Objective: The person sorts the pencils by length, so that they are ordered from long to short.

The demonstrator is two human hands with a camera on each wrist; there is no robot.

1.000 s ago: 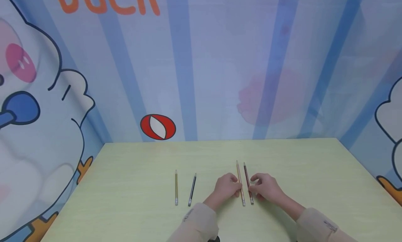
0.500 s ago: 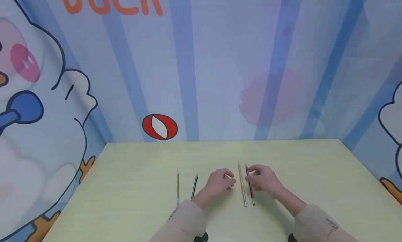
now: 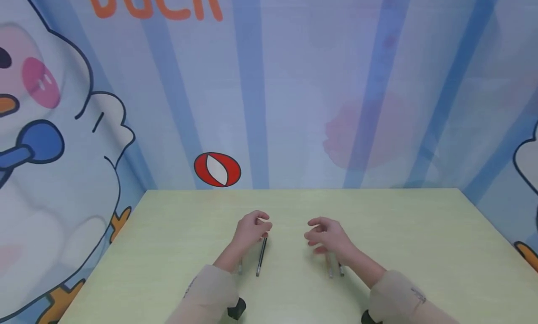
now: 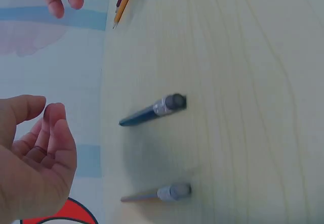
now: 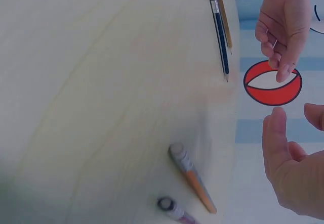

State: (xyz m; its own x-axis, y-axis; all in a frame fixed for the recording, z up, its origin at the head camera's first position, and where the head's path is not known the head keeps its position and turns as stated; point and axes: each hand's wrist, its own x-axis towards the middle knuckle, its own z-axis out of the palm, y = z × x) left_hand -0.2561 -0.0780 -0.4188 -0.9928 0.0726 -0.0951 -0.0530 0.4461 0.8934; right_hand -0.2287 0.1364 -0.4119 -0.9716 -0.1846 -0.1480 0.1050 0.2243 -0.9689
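My left hand (image 3: 251,230) is over the left pair of pencils, loosely bent with nothing between its fingers. The dark pencil (image 3: 261,258) shows below its fingertips, and the yellow pencil (image 3: 240,268) is mostly hidden behind the hand and wrist. My right hand (image 3: 329,235), also empty with fingers apart, is above the right pair. Only the eraser ends of the orange pencil (image 3: 330,271) and the dark red pencil (image 3: 341,270) show beneath it. In the left wrist view the dark pencil (image 4: 147,114) and yellow pencil (image 4: 152,195) lie apart from the hand (image 4: 40,158).
The pale yellow table (image 3: 294,296) reaches back to a blue striped backdrop (image 3: 294,104) with a red and white ball printed on it (image 3: 201,169). Printed cartoon figures cover the side walls. Dark wrist straps show at both sleeves.
My left hand has let go of the orange pencil and moved left to the other pair. My right hand has come off the dark red pencil and shifted slightly left.
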